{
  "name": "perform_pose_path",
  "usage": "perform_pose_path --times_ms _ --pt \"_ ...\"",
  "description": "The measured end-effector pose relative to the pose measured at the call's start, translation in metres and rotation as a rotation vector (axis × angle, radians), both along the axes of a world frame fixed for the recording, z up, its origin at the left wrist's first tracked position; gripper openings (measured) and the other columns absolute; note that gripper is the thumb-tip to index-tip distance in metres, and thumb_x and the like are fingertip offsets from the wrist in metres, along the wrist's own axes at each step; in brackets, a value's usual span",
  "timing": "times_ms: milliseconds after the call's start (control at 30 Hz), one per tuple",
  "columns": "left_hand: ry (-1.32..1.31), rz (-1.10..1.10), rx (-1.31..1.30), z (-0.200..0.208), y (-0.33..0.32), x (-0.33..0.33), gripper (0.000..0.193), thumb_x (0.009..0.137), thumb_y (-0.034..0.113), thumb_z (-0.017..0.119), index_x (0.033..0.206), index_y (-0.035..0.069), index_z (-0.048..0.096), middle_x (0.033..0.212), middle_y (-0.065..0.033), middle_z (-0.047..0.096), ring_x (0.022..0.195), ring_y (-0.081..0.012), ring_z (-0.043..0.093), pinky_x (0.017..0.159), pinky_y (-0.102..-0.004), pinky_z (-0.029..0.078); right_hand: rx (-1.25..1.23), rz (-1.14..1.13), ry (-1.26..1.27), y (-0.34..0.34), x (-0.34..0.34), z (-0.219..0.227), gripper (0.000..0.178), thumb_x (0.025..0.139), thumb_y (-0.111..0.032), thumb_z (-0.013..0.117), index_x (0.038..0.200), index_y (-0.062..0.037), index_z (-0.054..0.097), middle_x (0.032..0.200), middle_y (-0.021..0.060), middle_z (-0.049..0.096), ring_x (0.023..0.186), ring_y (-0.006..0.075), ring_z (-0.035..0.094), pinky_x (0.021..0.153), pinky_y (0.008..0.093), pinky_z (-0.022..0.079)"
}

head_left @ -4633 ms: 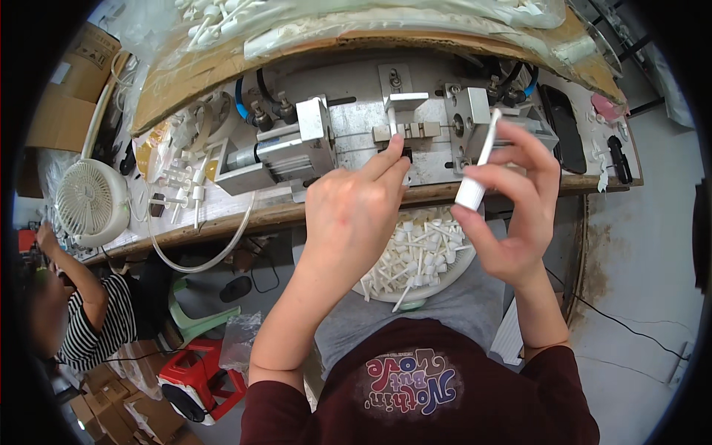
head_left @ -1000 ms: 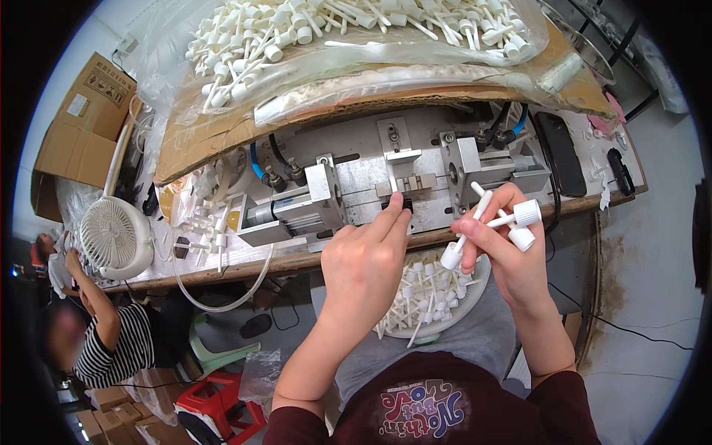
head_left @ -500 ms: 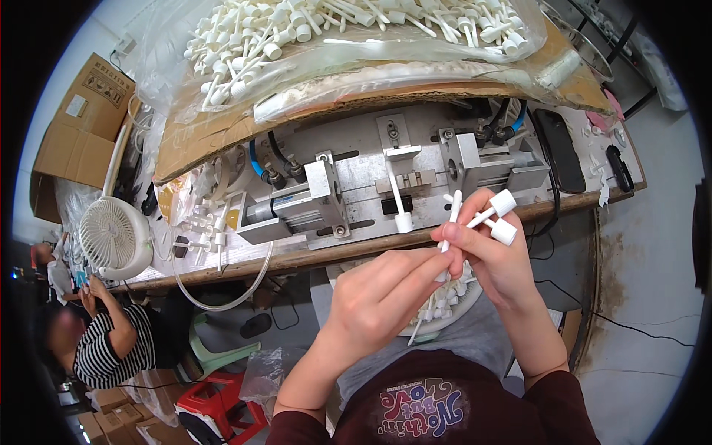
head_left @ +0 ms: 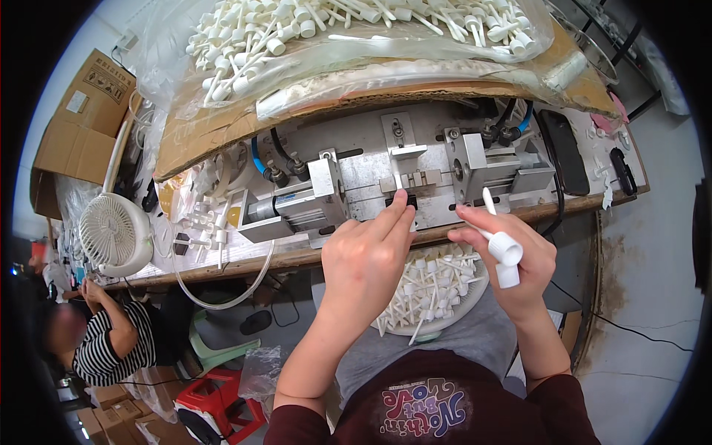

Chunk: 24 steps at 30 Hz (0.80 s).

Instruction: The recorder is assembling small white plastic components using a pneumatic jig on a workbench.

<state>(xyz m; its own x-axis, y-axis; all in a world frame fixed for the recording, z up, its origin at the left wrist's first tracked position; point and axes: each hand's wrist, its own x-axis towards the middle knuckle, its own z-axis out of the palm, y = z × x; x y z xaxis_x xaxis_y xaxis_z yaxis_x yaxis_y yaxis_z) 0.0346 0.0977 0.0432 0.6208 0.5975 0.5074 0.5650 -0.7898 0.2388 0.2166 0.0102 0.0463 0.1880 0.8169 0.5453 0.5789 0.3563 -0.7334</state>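
My left hand [head_left: 367, 263] reaches over the bench edge, its fingers closed around the near end of a white plastic stick [head_left: 398, 180]. That stick points away from me into the small metal holder [head_left: 421, 179] at the middle of the fixture; its cup-shaped end is hidden under my fingers. To the right, my right hand [head_left: 519, 263] is closed on white cup-ended sticks [head_left: 505, 249]. Two cup ends show against the palm, and one thin tip sticks up past the fingertips. Below my hands, a round bowl [head_left: 480, 291] on my lap is full of similar pieces.
Metal cylinder blocks flank the holder, one at left [head_left: 322, 189] and one at right [head_left: 469, 165]. Above them, a cardboard sheet [head_left: 222, 137] bears a plastic-lined heap of white pieces. A phone [head_left: 561, 152] lies right; a white fan [head_left: 115, 236] and another person are at left.
My left hand has left the right hand and moved forward to the stick in the holder, now covering its cup end. My right hand has shifted slightly right and down, still holding cup-ended sticks.
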Motion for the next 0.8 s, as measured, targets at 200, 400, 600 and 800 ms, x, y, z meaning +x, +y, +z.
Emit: perform_pose_path --times_ms 200,400,600,800 --pt "-0.032 -0.002 -0.070 -0.001 0.000 -0.001 0.031 0.073 0.013 0.082 0.103 0.008 0.075 0.108 -0.0031 0.074 0.063 -0.0183 0.064 0.060 -0.0287 0.051 0.200 -0.067 -0.340 0.006 0.007 -0.005 0.035 0.075 -0.007 0.074 0.109 0.0012 0.073 0.098 0.0180 0.073 0.082 0.0253 0.074 0.067 0.0316 0.059" --pt "-0.484 -0.288 -0.752 0.019 -0.018 -0.009 0.042 0.069 0.005 0.087 0.109 0.002 0.074 0.099 -0.0099 0.073 0.081 -0.0143 0.069 0.072 -0.0265 0.058 0.262 -0.073 -0.601 0.009 0.003 -0.009 0.036 0.073 -0.009 0.068 0.107 0.0014 0.073 0.099 0.0179 0.071 0.080 0.0265 0.073 0.066 0.0317 0.059" --pt "-0.516 -0.192 -0.581 0.019 -0.023 -0.014 0.035 0.070 -0.001 0.086 0.103 0.001 0.074 0.101 -0.0098 0.072 0.084 -0.0167 0.069 0.070 -0.0259 0.060 0.327 -0.094 -0.523 0.021 0.000 -0.011 0.046 0.075 -0.008 0.073 0.120 0.0027 0.069 0.110 0.0219 0.071 0.089 0.0303 0.074 0.074 0.0320 0.060" --pt "-0.217 -0.014 -0.122 -0.015 -0.008 -0.008 0.028 0.074 0.001 0.079 0.102 0.000 0.072 0.122 -0.0114 0.068 0.080 -0.0199 0.069 0.067 -0.0301 0.057 0.147 0.053 -0.118 0.012 0.005 0.005 0.088 0.065 -0.023 0.092 0.135 0.0112 0.052 0.132 0.0269 0.061 0.119 0.0355 0.063 0.097 0.0380 0.053"
